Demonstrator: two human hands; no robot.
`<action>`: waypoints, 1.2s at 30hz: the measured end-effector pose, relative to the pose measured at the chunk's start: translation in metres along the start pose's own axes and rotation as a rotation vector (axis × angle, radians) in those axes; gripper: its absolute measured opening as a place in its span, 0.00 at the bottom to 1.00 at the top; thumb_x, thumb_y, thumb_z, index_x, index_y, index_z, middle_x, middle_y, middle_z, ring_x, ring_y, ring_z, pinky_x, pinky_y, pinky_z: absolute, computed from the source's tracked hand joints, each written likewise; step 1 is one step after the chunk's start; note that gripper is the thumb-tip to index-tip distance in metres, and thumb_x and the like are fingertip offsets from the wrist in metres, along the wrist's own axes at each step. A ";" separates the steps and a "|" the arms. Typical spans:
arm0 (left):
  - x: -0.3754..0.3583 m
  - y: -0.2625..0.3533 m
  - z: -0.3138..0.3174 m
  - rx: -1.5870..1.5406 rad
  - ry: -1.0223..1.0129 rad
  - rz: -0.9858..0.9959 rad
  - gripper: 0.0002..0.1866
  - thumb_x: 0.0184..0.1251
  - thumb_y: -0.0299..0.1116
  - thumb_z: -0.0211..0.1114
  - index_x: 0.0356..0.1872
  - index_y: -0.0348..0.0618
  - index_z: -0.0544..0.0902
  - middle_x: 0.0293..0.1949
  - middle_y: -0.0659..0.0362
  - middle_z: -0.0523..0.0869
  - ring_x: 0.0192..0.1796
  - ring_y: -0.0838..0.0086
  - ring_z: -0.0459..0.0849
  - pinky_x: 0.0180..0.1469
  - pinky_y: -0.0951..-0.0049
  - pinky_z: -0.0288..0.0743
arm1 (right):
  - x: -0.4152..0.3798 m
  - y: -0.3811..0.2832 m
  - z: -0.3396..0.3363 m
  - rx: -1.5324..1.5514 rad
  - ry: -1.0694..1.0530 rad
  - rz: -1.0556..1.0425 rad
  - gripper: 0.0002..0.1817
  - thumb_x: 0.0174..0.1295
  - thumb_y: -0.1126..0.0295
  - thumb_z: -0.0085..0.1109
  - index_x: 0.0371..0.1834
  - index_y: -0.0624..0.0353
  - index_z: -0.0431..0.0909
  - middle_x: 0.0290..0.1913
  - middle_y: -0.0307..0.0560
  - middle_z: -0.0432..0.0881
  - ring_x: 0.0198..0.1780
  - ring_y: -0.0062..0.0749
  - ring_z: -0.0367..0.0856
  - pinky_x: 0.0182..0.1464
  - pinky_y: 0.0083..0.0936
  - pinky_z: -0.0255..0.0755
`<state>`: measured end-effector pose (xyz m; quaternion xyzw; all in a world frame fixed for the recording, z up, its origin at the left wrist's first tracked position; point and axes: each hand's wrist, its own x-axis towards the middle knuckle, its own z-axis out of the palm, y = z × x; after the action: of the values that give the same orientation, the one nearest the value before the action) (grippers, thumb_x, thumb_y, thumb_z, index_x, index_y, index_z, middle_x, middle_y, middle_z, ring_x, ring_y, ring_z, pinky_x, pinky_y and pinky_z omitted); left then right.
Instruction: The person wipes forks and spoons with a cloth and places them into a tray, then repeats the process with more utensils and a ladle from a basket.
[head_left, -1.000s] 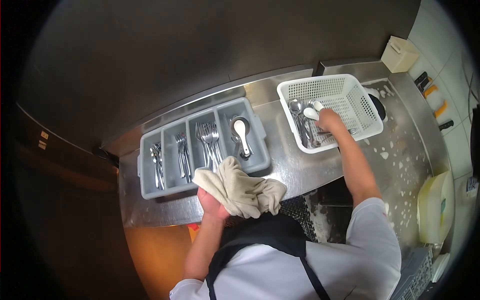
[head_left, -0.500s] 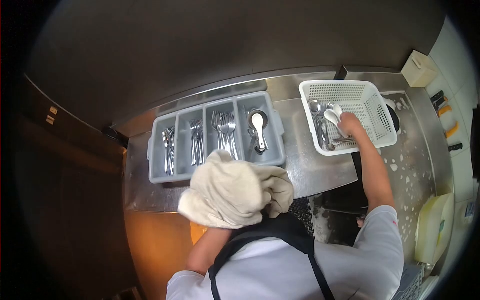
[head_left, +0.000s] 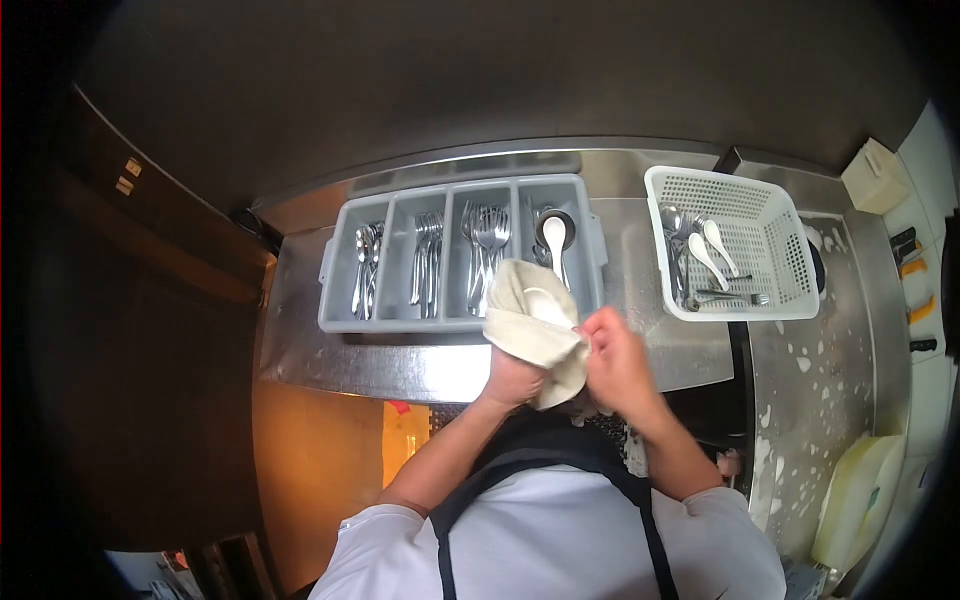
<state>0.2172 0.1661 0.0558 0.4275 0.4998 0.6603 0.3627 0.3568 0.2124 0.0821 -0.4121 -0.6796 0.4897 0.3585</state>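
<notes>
My left hand point(head_left: 515, 380) is closed on a cream cloth point(head_left: 530, 345), bunched up in front of the grey cutlery tray point(head_left: 335, 275). A white soup spoon point(head_left: 546, 303) lies in the folds, its bowl partly wrapped. My right hand point(head_left: 617, 362) pinches at the cloth's right side, where the spoon's handle end seems to be; the fingers hide most of it. The tray's compartments hold metal spoons point(head_left: 366, 270), other metal cutlery point(head_left: 427, 260), forks point(head_left: 487, 240), and a white spoon point(head_left: 555, 240) with a dark round ladle.
A white perforated basket point(head_left: 775, 240) stands right of the tray with two white soup spoons point(head_left: 708, 260) and some metal cutlery inside. Beyond it lies a wet, sudsy steel surface point(head_left: 800, 390). Several knives point(head_left: 912, 270) hang on the right wall. A yellowish container point(head_left: 858, 500) stands at lower right.
My right hand has left the basket with a white soup spoon and come to the cloth. The cloth, in my left hand, has moved right and is gathered around the spoon.
</notes>
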 end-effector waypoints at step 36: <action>0.006 0.050 -0.103 -0.495 0.357 -0.455 0.13 0.66 0.28 0.58 0.51 0.39 0.76 0.40 0.54 0.84 0.38 0.70 0.85 0.40 0.70 0.83 | 0.023 0.025 0.023 0.992 -0.478 0.109 0.29 0.63 0.58 0.60 0.59 0.73 0.70 0.68 0.54 0.59 0.69 0.32 0.58 0.67 0.27 0.55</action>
<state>0.1173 0.1232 0.0919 0.0831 0.4625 0.7278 0.4995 0.3320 0.2288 0.0542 -0.1057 -0.4076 0.8488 0.3197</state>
